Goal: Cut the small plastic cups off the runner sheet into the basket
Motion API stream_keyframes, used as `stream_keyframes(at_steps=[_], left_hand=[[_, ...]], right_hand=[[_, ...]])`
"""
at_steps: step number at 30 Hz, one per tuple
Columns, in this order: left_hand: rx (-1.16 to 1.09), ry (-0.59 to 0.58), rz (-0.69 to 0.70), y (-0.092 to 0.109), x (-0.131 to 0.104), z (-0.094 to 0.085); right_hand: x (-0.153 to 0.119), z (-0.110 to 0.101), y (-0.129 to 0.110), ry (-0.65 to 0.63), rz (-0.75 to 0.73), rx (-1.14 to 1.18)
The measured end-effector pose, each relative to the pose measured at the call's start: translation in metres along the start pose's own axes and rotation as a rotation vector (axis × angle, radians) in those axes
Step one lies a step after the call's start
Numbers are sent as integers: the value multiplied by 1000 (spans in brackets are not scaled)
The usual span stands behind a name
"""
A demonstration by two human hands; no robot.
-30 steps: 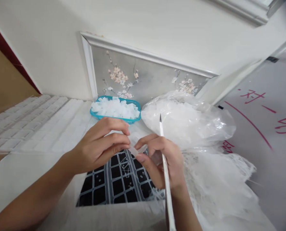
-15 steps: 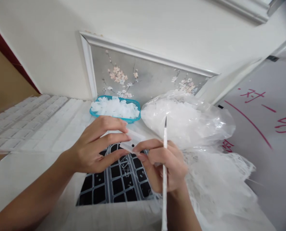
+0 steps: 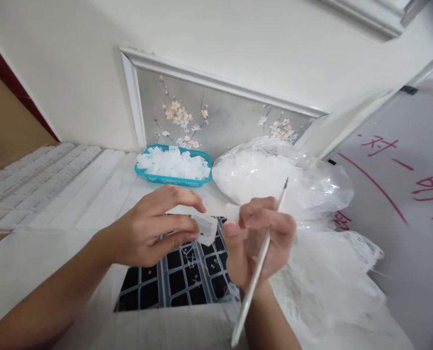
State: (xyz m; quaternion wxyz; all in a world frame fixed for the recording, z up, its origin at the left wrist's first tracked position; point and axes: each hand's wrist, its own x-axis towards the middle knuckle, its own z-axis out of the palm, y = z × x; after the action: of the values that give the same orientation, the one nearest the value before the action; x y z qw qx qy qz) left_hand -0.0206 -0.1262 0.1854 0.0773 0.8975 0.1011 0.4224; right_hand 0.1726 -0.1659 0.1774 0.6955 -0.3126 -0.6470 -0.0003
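My left hand (image 3: 151, 226) pinches a small translucent white plastic piece (image 3: 207, 229) above a black sheet with a pale grid (image 3: 176, 282). Just to its right, my right hand (image 3: 262, 238) is closed, with a thin white brush (image 3: 256, 272) lying across its fingers, dark tip up. Another whitish piece (image 3: 232, 212) shows at the right hand's fingertips, partly hidden. Thin clear slivers (image 3: 190, 257) lie on the black sheet.
Behind the hands, a blue basket (image 3: 172, 180) holds many white pieces. A clear bag of white pieces (image 3: 260, 175) lies beside it, with more crumpled plastic (image 3: 340, 287) nearer. Rows of white pieces (image 3: 56, 184) cover the left. A whiteboard (image 3: 384, 204) leans at right.
My right hand has drawn away from the piece in my left hand, moving right, and the brush now tilts right. The piece in my left hand is turned differently.
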Motion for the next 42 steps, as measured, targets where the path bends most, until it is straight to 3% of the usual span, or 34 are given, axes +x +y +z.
stream_keyframes(at_steps=[3, 6, 13, 16, 19, 22, 25, 28, 30, 34, 38, 42], left_hand=[[-168, -39, -71, -1, 0, 7], [-338, 36, -146, -6, -1, 18], [-564, 140, -304, -5, -4, 28], [-523, 172, -385, -11, -3, 30], [-351, 296, -493, -51, 0, 37], [-63, 414, -625, -124, 7, 48], [136, 252, -738, -191, 9, 57], [186, 228, -753, -216, -6, 55], [206, 218, -733, -210, -27, 48], [157, 159, -719, -172, -87, 37], [42, 10, -793, -130, -151, 42], [103, -161, -687, -107, -185, 53]], right_hand=[[-3, 6, -6, -61, -121, 20], [-7, 14, -6, -65, -222, 33], [-12, 19, 8, -51, -105, 167], [-8, 15, 13, -12, -16, 150], [0, 9, 15, 138, 70, 132], [10, -1, 13, 228, 149, 190], [13, -9, 7, 175, 258, 201], [11, -10, 2, 68, 343, 240], [6, -3, 5, 23, 415, 341], [-20, 31, 30, -62, 626, 519], [-77, 73, 71, -215, 825, 482], [-131, 97, 100, -424, 919, 453]])
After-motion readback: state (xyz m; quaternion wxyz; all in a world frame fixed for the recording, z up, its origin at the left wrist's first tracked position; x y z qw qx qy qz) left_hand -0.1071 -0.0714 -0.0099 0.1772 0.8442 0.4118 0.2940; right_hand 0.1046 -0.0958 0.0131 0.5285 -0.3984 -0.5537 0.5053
